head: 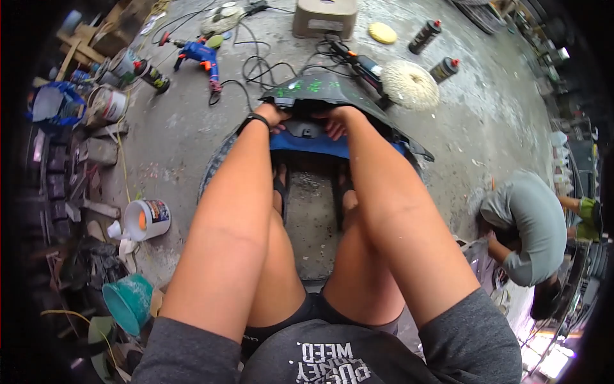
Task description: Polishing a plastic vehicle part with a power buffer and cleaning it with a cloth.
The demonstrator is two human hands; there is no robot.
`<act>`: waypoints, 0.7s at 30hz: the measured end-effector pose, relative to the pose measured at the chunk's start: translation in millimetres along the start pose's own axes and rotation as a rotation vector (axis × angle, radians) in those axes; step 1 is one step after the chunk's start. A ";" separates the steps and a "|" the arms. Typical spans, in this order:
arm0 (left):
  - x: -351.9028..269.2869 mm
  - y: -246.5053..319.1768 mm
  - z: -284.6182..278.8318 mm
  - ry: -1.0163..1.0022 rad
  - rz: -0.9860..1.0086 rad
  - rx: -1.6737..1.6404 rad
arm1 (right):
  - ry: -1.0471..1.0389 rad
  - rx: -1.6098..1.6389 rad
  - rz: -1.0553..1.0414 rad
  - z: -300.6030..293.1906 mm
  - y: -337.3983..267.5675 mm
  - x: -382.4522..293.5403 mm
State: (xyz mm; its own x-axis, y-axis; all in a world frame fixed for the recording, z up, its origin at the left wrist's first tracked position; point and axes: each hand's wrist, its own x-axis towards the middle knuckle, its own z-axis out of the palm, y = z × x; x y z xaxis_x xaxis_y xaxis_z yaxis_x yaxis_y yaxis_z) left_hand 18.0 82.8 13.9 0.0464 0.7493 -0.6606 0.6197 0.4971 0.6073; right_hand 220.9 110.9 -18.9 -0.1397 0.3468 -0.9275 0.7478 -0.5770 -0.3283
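A dark plastic vehicle body panel (331,89) with green specks lies in front of me, over a tyre (218,156) and a blue surface (307,144). My left hand (273,116) reaches under the panel's near edge on the left, with a black band at the wrist. On the right, my right hand (339,121) has its fingers bent beneath the same edge. The fingertips of both hands are partly hidden, so their hold on the panel cannot be told. Between them shows a dark plastic piece (305,128) with a small slot.
Beyond the panel lie a blue power drill (199,55), a polisher with a woolly pad (410,85), cables, bottles (425,36) and a plastic stool (325,18). Buckets (147,220) stand at left. Another person (527,225) bends down at right.
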 end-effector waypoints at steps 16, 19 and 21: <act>12.4 4.6 7.8 -0.010 0.006 0.131 | -0.050 -0.126 -0.061 -4.1 -3.5 -28.7; 17.4 0.9 8.7 -0.009 0.025 0.154 | -0.050 -0.136 -0.063 -1.2 -5.6 -33.6; 18.2 1.3 8.8 -0.007 0.038 0.169 | -0.048 -0.135 -0.047 1.5 -8.6 -38.3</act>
State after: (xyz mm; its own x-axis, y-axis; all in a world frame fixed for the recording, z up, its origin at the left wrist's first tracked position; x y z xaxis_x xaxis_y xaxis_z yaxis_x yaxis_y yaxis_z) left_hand 26.5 93.2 -1.2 0.0767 0.7628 -0.6421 0.7402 0.3879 0.5493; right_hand 218.8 101.4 19.2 -0.2049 0.3328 -0.9204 0.8199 -0.4552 -0.3472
